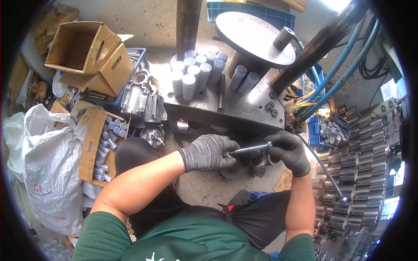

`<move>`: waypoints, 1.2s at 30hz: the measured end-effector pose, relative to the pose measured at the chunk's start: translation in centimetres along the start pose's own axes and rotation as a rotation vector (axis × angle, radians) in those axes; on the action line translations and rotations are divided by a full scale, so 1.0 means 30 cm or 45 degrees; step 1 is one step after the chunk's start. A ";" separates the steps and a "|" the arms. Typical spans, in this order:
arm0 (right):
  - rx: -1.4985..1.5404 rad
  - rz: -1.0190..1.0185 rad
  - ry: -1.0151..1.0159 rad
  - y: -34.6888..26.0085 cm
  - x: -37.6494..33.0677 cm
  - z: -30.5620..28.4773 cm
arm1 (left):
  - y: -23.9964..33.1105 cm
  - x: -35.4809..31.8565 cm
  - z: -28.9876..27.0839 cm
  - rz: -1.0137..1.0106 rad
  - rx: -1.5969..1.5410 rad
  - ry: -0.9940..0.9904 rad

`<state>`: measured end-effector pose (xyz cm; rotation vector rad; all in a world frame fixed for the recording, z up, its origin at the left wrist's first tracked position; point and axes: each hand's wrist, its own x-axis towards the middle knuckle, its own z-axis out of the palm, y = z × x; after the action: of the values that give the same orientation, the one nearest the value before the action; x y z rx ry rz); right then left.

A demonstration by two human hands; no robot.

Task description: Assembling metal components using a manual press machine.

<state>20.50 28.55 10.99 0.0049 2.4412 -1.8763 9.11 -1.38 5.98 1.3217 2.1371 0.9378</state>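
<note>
A dark, shiny metal rod (251, 149) with a thinner left end lies roughly level between my hands, in front of the workbench. My left hand (207, 153), in a grey knitted glove, is closed with its fingers pinching the rod's thin end. Around the thicker end my right hand (291, 153) is closed, in a darker grey glove. Below the rod, ring-shaped metal parts (260, 160) are partly hidden. Past my hands stands the steel workbench (244, 104), bearing several grey capped cylinders (188, 85) and a thin dark tube (221, 92).
A round steel plate (248, 37) on a pedestal carries a short metal cylinder (284, 38). Blue hoses (348, 65) hang at right, above stacked steel tubes (361, 174). Cardboard boxes (87, 52), a white sack (48, 165) and a carton of small cylinders (89, 148) stand left.
</note>
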 end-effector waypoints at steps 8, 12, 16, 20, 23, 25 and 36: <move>0.094 -0.071 -0.009 -0.002 0.002 0.019 | 0.005 -0.009 0.009 0.012 -0.034 0.001; 0.103 0.054 -0.037 -0.014 0.007 0.029 | 0.003 -0.006 0.014 -0.022 -0.016 -0.049; -0.314 -0.176 -0.245 0.015 0.021 0.087 | 0.015 0.000 0.039 0.048 -0.024 -0.076; 0.165 0.235 0.000 0.049 0.024 0.128 | 0.020 0.005 0.063 -0.087 -0.165 -0.024; 0.259 0.003 0.294 0.083 0.076 0.150 | 0.043 0.027 0.110 -0.226 -0.825 0.109; 0.522 -0.030 0.322 0.102 0.105 0.154 | 0.064 0.040 0.151 -0.375 -1.118 0.149; -0.832 -0.497 0.108 0.000 0.349 0.227 | -0.017 0.061 0.197 -0.840 -1.593 0.460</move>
<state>10.36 21.60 8.71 -0.4573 3.1693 -1.0833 12.04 1.96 1.62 -0.1568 1.4193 1.7754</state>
